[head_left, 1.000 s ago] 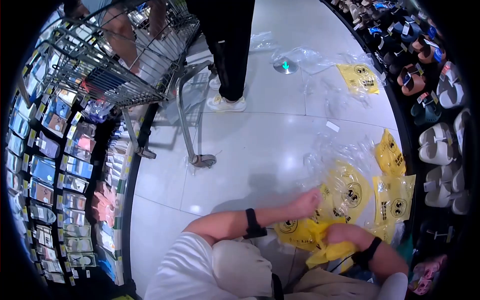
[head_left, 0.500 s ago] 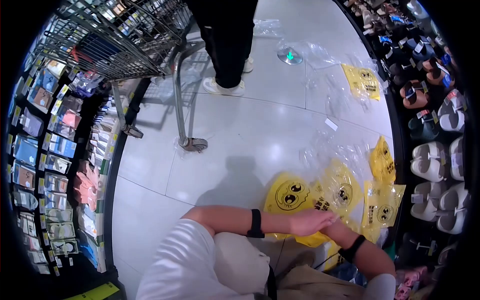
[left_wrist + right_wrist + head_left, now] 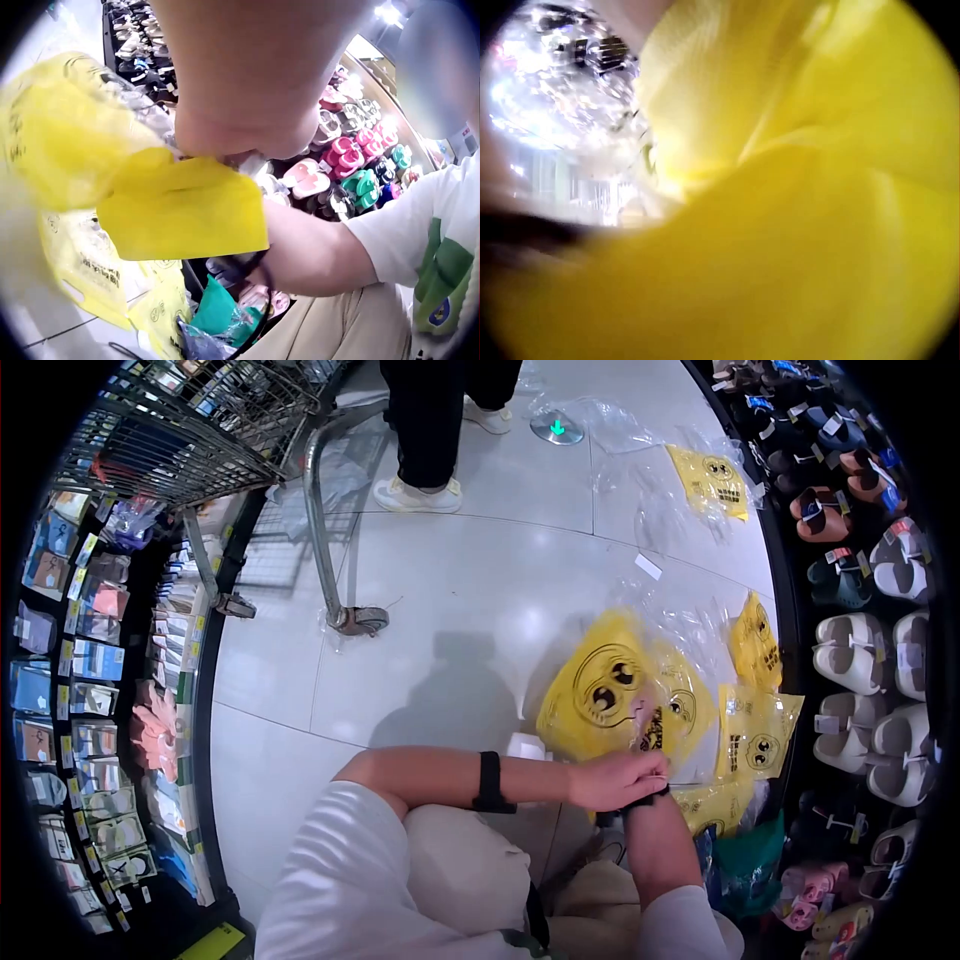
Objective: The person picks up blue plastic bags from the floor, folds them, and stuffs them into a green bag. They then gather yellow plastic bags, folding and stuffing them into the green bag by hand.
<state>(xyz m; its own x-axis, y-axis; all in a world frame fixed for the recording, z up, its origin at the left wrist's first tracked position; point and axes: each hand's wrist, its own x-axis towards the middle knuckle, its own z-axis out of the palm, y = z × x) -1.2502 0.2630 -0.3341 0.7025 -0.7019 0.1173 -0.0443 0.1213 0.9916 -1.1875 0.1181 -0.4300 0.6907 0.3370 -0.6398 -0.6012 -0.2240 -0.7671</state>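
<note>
A yellow plastic bag printed with a cartoon face spreads out in front of me in the head view. My left hand reaches across my right wrist and pinches the bag's edge there, fingers curled. In the left wrist view, a yellow flap of the bag hangs below that hand. My right hand is inside the bag, showing only as a pinkish patch through the plastic; how its fingers lie, I cannot tell. Yellow plastic fills most of the right wrist view.
More yellow bags and clear plastic wrap lie on the floor to the right, beside racks of slippers. A green packet sits near my right knee. Ahead stand a shopping cart and a person in black trousers. Shelves of packaged goods line the left.
The yellow bag has gone from bunched around my right hand to spread out ahead over it. My left hand has moved back to my right wrist. The standing person has stepped.
</note>
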